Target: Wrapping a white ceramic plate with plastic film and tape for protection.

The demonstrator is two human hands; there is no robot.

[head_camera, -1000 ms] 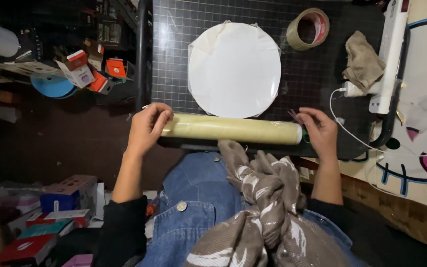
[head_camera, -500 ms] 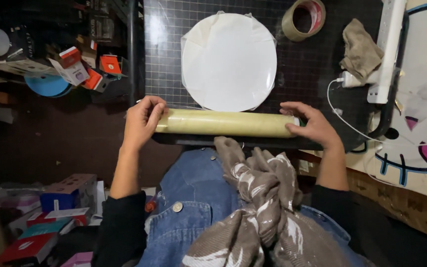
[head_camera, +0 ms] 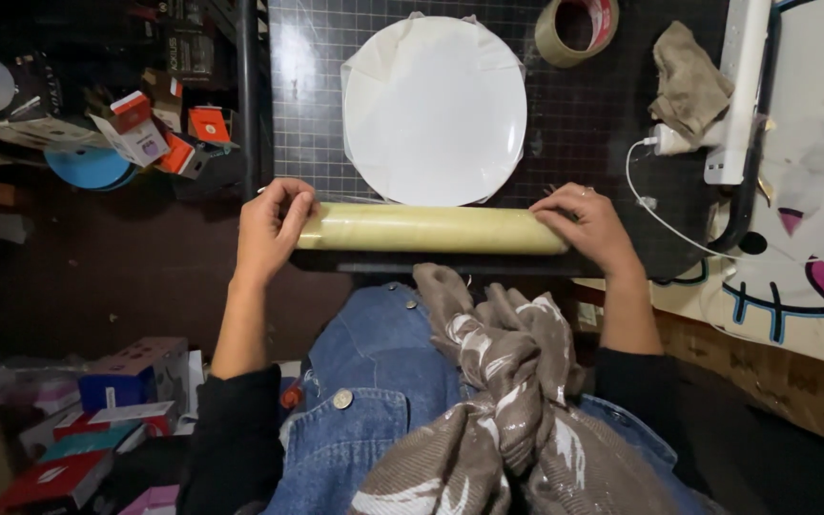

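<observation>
- Your left hand (head_camera: 272, 229) grips the left end of the roll of clear film (head_camera: 428, 229), fingers curled over the top and the thumb tucked against the end.
- Your right hand (head_camera: 588, 227) clasps the roll's right end the same way, fingers wrapped over it (a ring shows on one finger).
- Between your hands the yellowish roll lies level along the near edge of the black gridded cutting mat (head_camera: 317, 114), just in front of your denim top and patterned scarf.
- Just beyond the roll, a white round plate (head_camera: 434, 107) wrapped in thin film sits on the mat, its near rim almost touching the roll.
- Farther back on the right stand a roll of brown tape (head_camera: 577, 29) and a crumpled tan cloth (head_camera: 687, 84), the cloth beside a white power strip (head_camera: 738, 91) with a cable trailing across the mat.
- Off to your left, well apart from the mat, small orange and white boxes (head_camera: 154, 129) are piled in the dark.
</observation>
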